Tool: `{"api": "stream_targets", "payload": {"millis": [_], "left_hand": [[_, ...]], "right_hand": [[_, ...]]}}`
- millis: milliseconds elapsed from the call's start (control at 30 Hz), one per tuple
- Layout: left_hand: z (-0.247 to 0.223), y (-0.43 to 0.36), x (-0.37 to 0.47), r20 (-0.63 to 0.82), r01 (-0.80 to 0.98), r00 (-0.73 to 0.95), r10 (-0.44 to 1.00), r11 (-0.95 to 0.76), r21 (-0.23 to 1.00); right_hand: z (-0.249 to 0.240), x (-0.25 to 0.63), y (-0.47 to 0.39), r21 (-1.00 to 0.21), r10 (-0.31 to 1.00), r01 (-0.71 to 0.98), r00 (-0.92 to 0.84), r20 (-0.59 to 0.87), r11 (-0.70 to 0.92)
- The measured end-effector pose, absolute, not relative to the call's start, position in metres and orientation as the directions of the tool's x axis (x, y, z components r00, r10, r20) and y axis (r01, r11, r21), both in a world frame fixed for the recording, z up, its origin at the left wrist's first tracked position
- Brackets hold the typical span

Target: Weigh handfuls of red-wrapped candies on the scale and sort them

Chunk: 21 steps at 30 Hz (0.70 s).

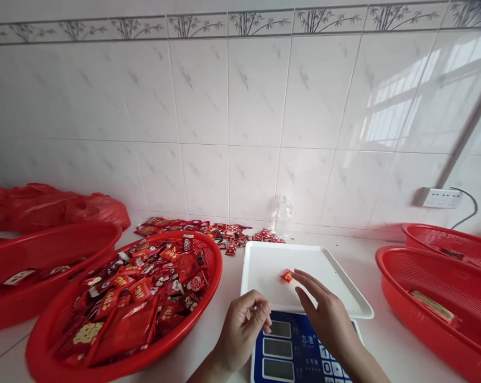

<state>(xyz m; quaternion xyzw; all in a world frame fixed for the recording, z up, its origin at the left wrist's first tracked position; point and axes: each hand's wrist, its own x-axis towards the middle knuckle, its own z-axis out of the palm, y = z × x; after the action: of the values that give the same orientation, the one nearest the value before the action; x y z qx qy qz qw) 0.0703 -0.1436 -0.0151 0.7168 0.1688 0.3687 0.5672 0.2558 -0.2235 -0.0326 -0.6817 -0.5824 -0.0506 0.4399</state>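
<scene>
The lower part of the scale (300, 351) is cut off by the picture edge, and its keypad is partly covered by the right hand (328, 314). That hand is held open, fingers extended over the white tray (344, 276), its fingertips just beside a small red candy (286, 275), though contact cannot be confirmed. The left hand (242, 327) is loosely curled beside it, nothing being visibly held; the red basket of packets (124, 303) is found to its left.

Right hand (324, 308) extends flat over the white tray (344, 298) of the scale (292, 351), fingertips at a red candy (286, 275). Left hand (242, 327) is loosely curled beside a candy-filled basket (200, 319).
</scene>
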Motion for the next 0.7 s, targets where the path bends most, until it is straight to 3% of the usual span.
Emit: {"api": "stream_targets", "payload": {"millis": [167, 267, 333, 433, 500, 567, 633, 700], "left_hand": [[0.02, -0.15, 0.039, 0.319, -0.271, 0.619, 0.718, -0.186, 0.945], [0.052, -0.14, 0.014, 0.328, -0.231, 0.551, 0.767, -0.238, 0.944], [0.067, -0.121, 0.001, 0.312, -0.143, 0.475, 0.823, -0.277, 0.95], [0.072, -0.082, -0.009, 0.273, 0.167, 0.466, 0.842, -0.387, 0.907], [0.065, -0.056, -0.012, 0.152, 0.465, 0.524, 0.838, -0.43, 0.774], [0.054, -0.035, -0.013, -0.079, 0.718, 0.576, 0.813, -0.458, 0.523], [0.042, -0.022, -0.011, -0.254, 0.807, 0.578, 0.775, -0.5, 0.313], [0.03, -0.016, -0.007, -0.307, 0.805, 0.592, 0.745, -0.539, 0.247]], "right_hand": [[-0.049, 0.254, -0.238, -0.568, 0.637, 0.81, 0.363, 0.68, 0.145], [-0.052, 0.253, -0.247, -0.599, 0.617, 0.78, 0.385, 0.687, 0.18], [-0.051, 0.251, -0.252, -0.609, 0.611, 0.767, 0.386, 0.691, 0.205], [-0.047, 0.247, -0.257, -0.607, 0.6, 0.76, 0.379, 0.704, 0.232], [-0.045, 0.246, -0.259, -0.602, 0.59, 0.761, 0.377, 0.714, 0.243], [-0.045, 0.246, -0.26, -0.596, 0.577, 0.761, 0.375, 0.726, 0.255], [-0.046, 0.247, -0.259, -0.596, 0.568, 0.754, 0.372, 0.734, 0.276], [-0.048, 0.248, -0.258, -0.604, 0.572, 0.742, 0.37, 0.732, 0.292]]}}
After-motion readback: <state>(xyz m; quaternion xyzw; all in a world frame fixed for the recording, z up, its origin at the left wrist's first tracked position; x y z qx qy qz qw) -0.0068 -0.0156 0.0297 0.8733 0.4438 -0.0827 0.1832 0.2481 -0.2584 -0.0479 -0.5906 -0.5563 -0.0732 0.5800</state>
